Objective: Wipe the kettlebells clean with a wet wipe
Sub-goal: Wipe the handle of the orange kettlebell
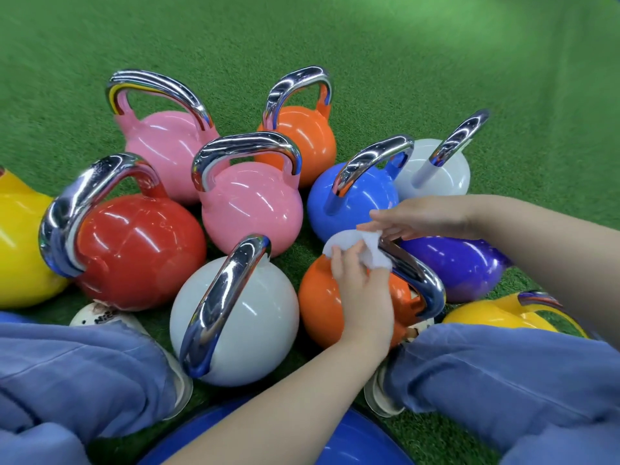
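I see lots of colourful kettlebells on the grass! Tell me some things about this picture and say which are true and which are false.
1. The left hand holds a white wipe against the near orange kettlebell. True.
2. There are two pink kettlebells. True: the far pink one and the near pink one.
3. The floor is bare wood. False: it is green turf.
4. The right hand grips the red kettlebell. False: nothing touches it; the right hand is at the wipe.

A gym is indicated by green artificial-turf flooring (369, 45) on which glossy coloured chrome-handled kettlebells (251, 209) are clustered.
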`<state>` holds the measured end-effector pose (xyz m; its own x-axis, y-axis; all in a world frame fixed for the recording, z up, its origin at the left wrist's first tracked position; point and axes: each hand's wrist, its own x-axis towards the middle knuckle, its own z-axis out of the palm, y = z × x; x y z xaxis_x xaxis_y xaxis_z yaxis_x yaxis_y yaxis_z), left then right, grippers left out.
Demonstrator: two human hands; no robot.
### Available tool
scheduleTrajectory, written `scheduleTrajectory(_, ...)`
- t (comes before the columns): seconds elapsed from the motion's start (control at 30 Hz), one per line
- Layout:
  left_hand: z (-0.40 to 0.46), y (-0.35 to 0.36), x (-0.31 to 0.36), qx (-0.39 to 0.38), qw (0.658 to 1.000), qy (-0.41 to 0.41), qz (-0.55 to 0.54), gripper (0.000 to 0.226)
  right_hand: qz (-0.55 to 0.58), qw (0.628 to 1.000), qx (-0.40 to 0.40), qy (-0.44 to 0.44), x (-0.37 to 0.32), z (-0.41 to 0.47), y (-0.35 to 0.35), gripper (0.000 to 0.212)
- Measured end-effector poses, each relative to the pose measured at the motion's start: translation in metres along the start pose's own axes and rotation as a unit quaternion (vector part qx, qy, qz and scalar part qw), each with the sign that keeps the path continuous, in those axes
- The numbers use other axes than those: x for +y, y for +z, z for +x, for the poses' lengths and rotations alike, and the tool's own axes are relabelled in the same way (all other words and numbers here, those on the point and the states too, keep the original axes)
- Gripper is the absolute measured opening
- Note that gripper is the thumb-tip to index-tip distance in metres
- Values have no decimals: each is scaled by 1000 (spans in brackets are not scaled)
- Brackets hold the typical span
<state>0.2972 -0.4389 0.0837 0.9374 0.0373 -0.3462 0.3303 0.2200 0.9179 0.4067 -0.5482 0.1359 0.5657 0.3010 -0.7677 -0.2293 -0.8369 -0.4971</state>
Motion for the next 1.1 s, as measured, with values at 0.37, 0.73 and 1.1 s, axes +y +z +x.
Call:
scheduleTrajectory(0.37, 61, -45, -3, -108, 938, 220, 246, 39, -28, 995, 71, -60, -3, -7, -2, 46)
scheduleTrajectory(0.73, 90, -41, -22, -109, 865, 305, 382, 37, 59, 993, 85, 60, 46, 37, 9, 50)
scheduleTrajectory(1.1, 98, -36, -58, -10, 971, 72, 226, 33, 72, 992, 46, 97, 68, 53, 14, 53)
